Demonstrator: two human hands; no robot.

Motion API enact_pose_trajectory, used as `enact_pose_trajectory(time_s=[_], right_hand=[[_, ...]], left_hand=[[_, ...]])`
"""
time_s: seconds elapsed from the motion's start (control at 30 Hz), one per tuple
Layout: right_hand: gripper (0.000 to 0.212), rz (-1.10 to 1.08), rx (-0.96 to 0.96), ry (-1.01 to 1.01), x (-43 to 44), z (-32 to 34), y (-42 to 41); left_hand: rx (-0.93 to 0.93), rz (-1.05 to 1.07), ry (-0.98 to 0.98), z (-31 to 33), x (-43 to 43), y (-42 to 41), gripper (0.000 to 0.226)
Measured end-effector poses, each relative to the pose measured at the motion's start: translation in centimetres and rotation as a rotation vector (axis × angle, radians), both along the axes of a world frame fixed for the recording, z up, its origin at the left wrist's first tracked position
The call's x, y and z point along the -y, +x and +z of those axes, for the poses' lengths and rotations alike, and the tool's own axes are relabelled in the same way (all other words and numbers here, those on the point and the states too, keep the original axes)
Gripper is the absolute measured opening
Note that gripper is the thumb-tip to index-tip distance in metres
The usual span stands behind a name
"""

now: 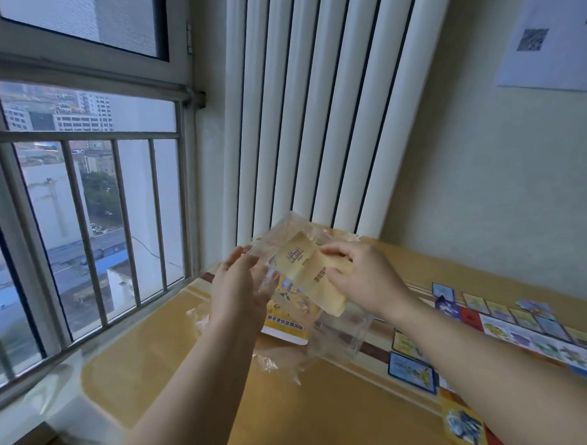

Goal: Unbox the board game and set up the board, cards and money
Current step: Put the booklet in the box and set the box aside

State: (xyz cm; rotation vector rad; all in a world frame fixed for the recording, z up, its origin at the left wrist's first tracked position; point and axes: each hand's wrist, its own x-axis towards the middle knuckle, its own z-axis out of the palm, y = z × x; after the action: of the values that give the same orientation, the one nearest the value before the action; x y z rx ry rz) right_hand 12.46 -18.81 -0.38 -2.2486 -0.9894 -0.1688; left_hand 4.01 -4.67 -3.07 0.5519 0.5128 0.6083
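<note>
The right hand (360,278) pinched the pale yellow stack (312,273) between curled fingers and thumb, at roughly 3 o'clock of the stack; the grip sat on the end nearest the bag's mouth, probably so the contents could be drawn clear. The left hand (240,287) lay at 9 o'clock, fingers straight and pressed flat against the clear plastic bag (285,228), apparently steadying the film while gripping nothing. The bag partly enclosed the stack; whether it held money or cards could not be told from the print. Both were held above the table (180,368), near its window-side end. Directly below, at 6 o'clock, a yellow printed sheet (288,325) lay flat; an empty clear wrapper (341,334) lay beside it. The game board (501,326) lay unfolded at 4 o'clock, leaving the near surface available for sorted contents.
</note>
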Motion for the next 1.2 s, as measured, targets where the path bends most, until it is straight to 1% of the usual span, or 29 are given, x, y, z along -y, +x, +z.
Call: enact_pose_trajectory(time_s=[0.07,0.2,0.27,0.37,0.4,0.43,0.47,0.5,0.53,0.57,0.6,0.67,0.7,0.73,0.77,0.8,0.83,0.87,0.9,0.93,0.97,1.0,1.03,1.07,1.1,1.13,1.2], right_hand=[[0.033,-0.006,0.075,-0.044,0.1,-0.2,-0.3],[0.028,-0.029,0.320,-0.106,0.5,-0.8,-0.5],[0.025,-0.065,0.348,-0.076,0.8,-1.2,-0.3],[0.019,-0.169,0.312,0.076,1.0,-1.7,-0.1],[0.020,-0.215,0.296,0.132,0.9,-1.9,-0.3],[0.022,-0.265,0.286,0.182,0.8,-2.0,-0.4],[0.026,-0.318,0.286,0.229,0.7,-2.1,-0.6],[0.035,-0.372,0.287,0.270,0.6,-2.1,-0.8],[0.048,-0.422,0.270,0.298,0.5,-2.0,-0.9],[0.061,-0.462,0.212,0.314,0.5,-1.8,-1.0],[0.074,-0.488,0.112,0.334,0.6,-1.4,-1.0],[0.097,-0.490,-0.194,0.407,0.8,-0.6,-0.9],[0.104,-0.468,-0.377,0.468,0.8,-0.2,-1.0],[0.104,-0.437,-0.558,0.534,0.8,0.0,-1.0],[0.098,-0.402,-0.715,0.587,0.9,0.1,-1.0],[0.087,-0.374,-0.811,0.620,0.9,0.2,-1.1],[0.076,-0.363,-0.840,0.637,0.9,0.1,-1.1],[0.068,-0.367,-0.822,0.654,0.8,0.0,-0.9],[0.064,-0.374,-0.787,0.678,0.7,-0.2,-0.7],[0.061,-0.370,-0.744,0.713,0.7,-0.1,-0.7],[0.060,-0.367,-0.696,0.747,0.5,-0.1,-0.7],[0.063,-0.362,-0.654,0.770,0.4,0.0,-0.8],[0.067,-0.351,-0.631,0.778,0.4,0.1,-1.0],[0.069,-0.334,-0.645,0.779,0.4,0.3,-1.3],[0.064,-0.297,-0.703,0.796,0.6,0.6,-1.4],[0.050,-0.230,-0.811,0.826,1.0,1.0,-1.6],[0.018,-0.027,-1.033,0.855,1.8,1.9,-1.9]], left_hand=[[0.050,-0.043,-0.032,-0.1,0.8,-0.1,0.013],[0.131,-0.115,-0.082,-0.5,1.6,0.0,0.018],[0.165,-0.129,-0.061,-0.6,2.0,0.1,0.030],[0.202,-0.090,0.023,-0.3,2.8,0.3,0.055],[0.219,-0.076,0.049,-0.1,3.1,0.4,0.061],[0.231,-0.055,0.060,0.1,3.5,0.5,0.058],[0.236,-0.023,0.057,0.4,3.8,0.6,0.049],[0.229,0.016,0.045,0.6,4.0,0.9,0.038],[0.226,0.047,0.033,0.8,4.2,1.0,0.033],[0.227,0.072,0.027,1.1,4.5,1.1,0.033],[0.225,0.089,0.031,1.2,4.7,1.1,0.038],[0.219,0.122,0.030,1.6,5.1,1.2,0.048],[0.223,0.132,0.024,1.9,5.2,1.2,0.050],[0.224,0.139,0.027,2.0,5.2,1.4,0.050],[0.218,0.142,0.037,2.1,5.3,1.4,0.049],[0.204,0.141,0.063,2.1,5.4,1.5,0.048],[0.183,0.151,0.114,2.1,5.6,1.5,0.048],[0.159,0.161,0.175,1.9,5.9,1.5,0.051],[0.129,0.181,0.262,1.7,6.2,1.5,0.058],[0.134,0.179,0.307,1.3,6.4,1.5,0.071],[0.151,0.154,0.324,1.1,6.5,1.4,0.083],[0.187,0.123,0.303,0.9,6.5,1.4,0.088],[0.227,0.104,0.269,1.1,6.4,1.4,0.084],[0.250,0.093,0.233,1.2,6.1,1.5,0.072],[0.265,0.088,0.195,1.5,5.8,1.6,0.060],[0.270,0.075,0.166,1.6,5.4,1.7,0.057],[0.301,0.007,0.120,1.9,4.4,1.9,0.063]])
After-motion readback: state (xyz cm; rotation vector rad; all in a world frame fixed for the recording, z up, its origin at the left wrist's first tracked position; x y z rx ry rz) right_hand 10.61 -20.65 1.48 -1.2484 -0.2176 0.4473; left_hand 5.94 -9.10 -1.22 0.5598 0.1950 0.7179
